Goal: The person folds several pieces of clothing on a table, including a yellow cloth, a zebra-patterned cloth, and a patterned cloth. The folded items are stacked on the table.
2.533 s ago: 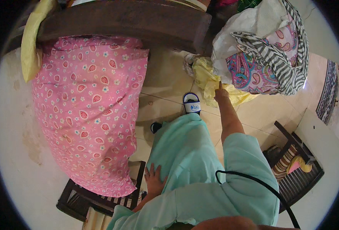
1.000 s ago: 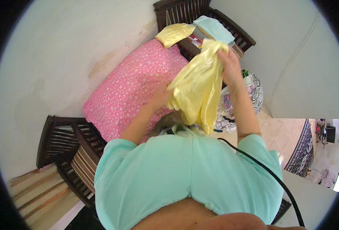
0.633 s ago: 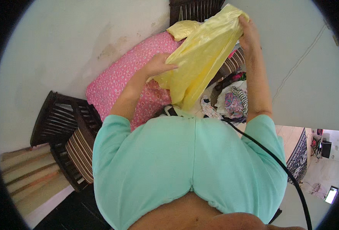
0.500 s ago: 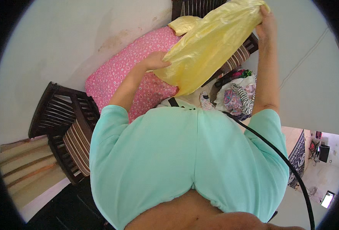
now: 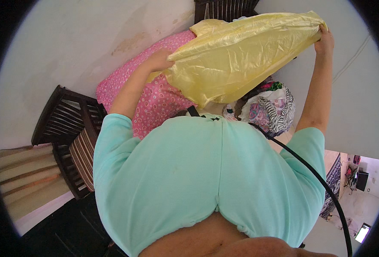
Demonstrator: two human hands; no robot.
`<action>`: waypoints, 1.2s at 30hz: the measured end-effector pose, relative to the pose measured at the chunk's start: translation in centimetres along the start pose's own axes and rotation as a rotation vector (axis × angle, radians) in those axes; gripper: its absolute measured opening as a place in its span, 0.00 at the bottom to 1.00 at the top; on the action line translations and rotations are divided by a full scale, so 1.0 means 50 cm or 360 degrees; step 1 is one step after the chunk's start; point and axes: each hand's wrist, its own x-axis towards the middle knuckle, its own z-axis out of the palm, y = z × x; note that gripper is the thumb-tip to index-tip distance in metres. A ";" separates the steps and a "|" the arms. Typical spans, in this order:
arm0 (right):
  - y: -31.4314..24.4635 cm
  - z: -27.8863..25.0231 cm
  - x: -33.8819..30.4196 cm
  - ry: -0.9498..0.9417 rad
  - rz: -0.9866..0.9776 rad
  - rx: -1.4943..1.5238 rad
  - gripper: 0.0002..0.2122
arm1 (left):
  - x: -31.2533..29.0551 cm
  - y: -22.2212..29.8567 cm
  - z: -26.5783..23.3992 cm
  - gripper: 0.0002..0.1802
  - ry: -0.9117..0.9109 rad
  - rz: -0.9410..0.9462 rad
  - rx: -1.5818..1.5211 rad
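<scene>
A shiny, thin yellow cloth is stretched sideways between my two hands. My left hand pinches its left edge, above a large pink patterned bundle. Farther out to the right and a little higher, my right hand grips the cloth's other end near its upper corner. The cloth's lower edge sags between them. On top of the bundle, behind the stretched part, lies a yellow piece; I cannot tell whether it belongs to the same cloth.
A pile of mixed clothes sits low, right of the bundle. Dark wooden slatted seats stand at the left and far back. A pale wall rises at the left. A black cable runs down past my right side.
My right hand has moved right and slightly down, and my left hand left and slightly up. The yellow cloth is now spread wider and lies more level.
</scene>
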 end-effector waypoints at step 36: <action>0.266 0.334 0.072 -0.1270 0.0103 -0.0579 0.19 | -0.297 -0.030 -0.214 0.14 0.1700 -0.0417 -0.2338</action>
